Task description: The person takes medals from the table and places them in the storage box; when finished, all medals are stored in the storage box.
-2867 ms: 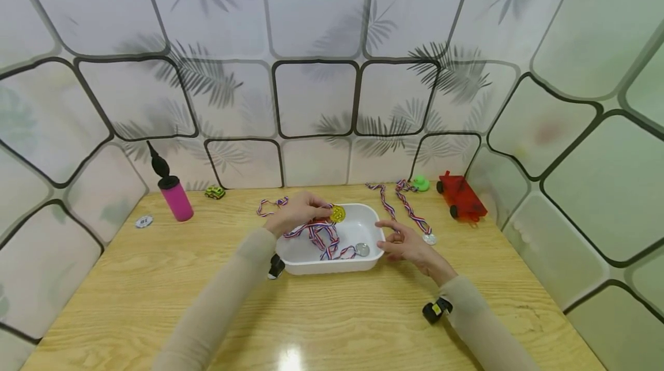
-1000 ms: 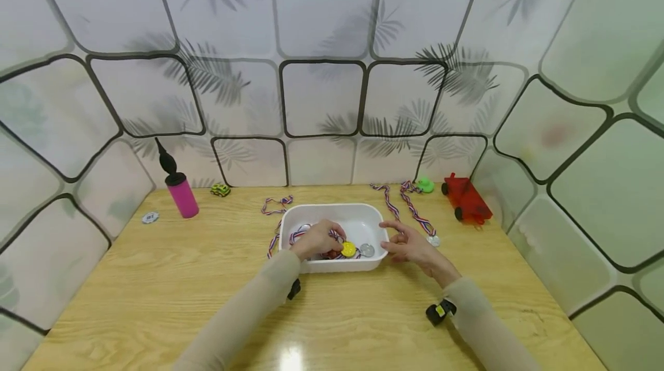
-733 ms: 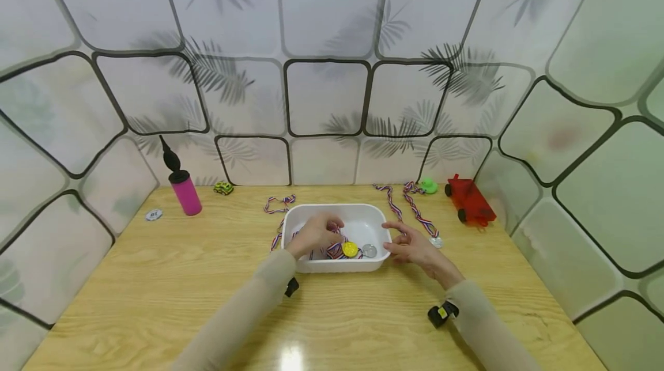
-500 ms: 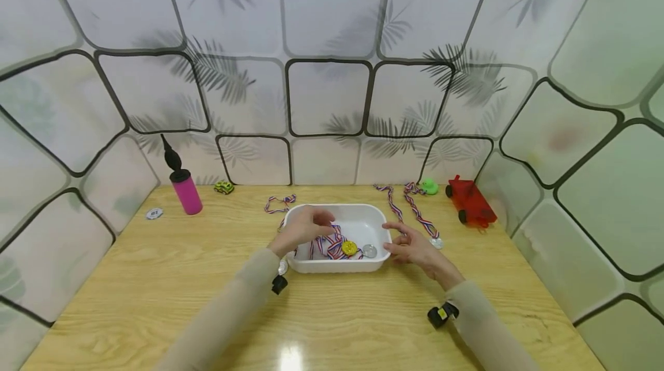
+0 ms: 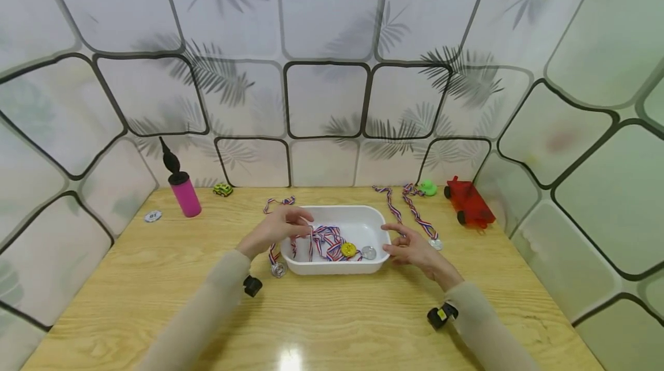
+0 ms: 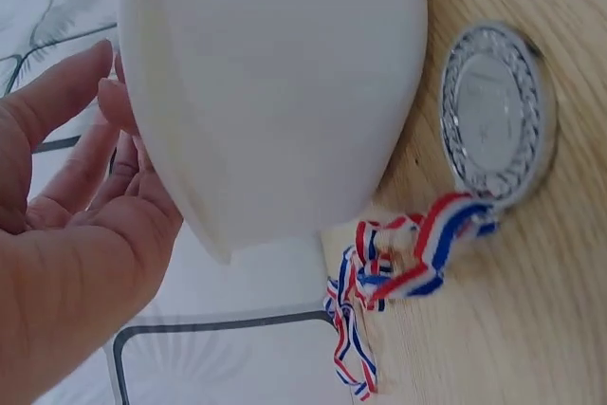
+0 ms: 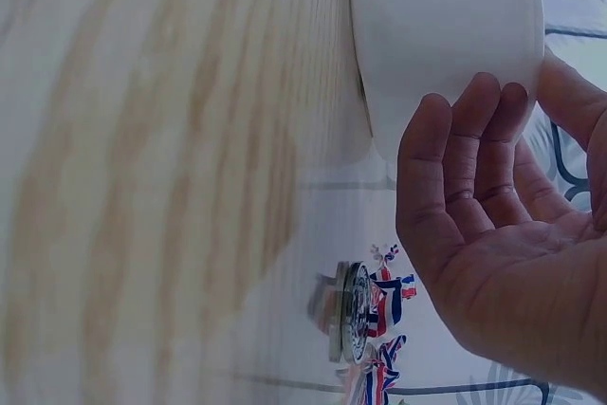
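Note:
A white plastic tray (image 5: 332, 268) stands on the wooden table. Inside it lie a gold medal (image 5: 348, 250), a silver medal (image 5: 369, 253) and tangled red, white and blue ribbons (image 5: 328, 238). My left hand (image 5: 275, 230) is above the tray's left rim, fingers loosely bent, holding nothing. Beneath it, outside the tray, rests another silver medal (image 6: 493, 111) with its ribbon (image 6: 432, 248). At the right end my right hand (image 5: 412, 250) holds the rim; in the right wrist view its fingertips (image 7: 484, 90) are at the outer wall, thumb at the rim.
Right of the tray lie two ribbons, one with a silver medal (image 5: 436, 243). Behind are a green duck (image 5: 427, 188) and a red toy cart (image 5: 469, 204). Far left stand a pink pump (image 5: 185, 197), a toy car (image 5: 222, 189) and a round chip (image 5: 153, 216). A patterned curtain closes the back.
My left hand lowered the gold medal into the tray, let it go beside the silver one, then moved left to the left rim. My right hand stayed at the right end.

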The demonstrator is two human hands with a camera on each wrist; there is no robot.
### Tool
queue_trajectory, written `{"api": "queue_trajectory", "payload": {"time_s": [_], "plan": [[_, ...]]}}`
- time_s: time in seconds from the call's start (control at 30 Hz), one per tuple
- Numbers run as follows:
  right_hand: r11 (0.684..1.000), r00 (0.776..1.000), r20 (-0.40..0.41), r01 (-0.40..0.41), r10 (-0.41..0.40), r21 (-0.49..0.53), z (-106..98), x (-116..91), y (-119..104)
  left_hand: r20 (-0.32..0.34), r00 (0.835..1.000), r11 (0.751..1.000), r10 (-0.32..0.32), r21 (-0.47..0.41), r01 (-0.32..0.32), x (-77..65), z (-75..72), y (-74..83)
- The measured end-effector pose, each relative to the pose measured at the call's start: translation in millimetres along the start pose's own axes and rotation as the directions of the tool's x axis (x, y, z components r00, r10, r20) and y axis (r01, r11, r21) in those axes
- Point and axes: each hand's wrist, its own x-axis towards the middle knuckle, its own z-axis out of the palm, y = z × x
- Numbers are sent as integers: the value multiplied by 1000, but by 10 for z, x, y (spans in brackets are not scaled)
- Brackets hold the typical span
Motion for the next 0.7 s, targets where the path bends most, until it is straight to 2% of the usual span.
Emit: {"api": "queue_trajectory", "payload": {"time_s": [0.2,0.37,0.6,0.7], "plan": [[1000,1000,-4,-12,12,-4,-9,23,22,9,1000,1000,26,-11,-25,-75,-108,-2],[1000,1000,-16,-24,24,-5,0,43,36,20,999,999,33,6,-33,-138,-215,-73],[1000,1000,-19,-22,22,-3,-3,37,46,42,999,999,-32,19,31,-248,-369,-213],[1000,1000,-20,-25,25,2,-4,32,44,66,997,999,-35,24,33,-293,-418,-269]]}}
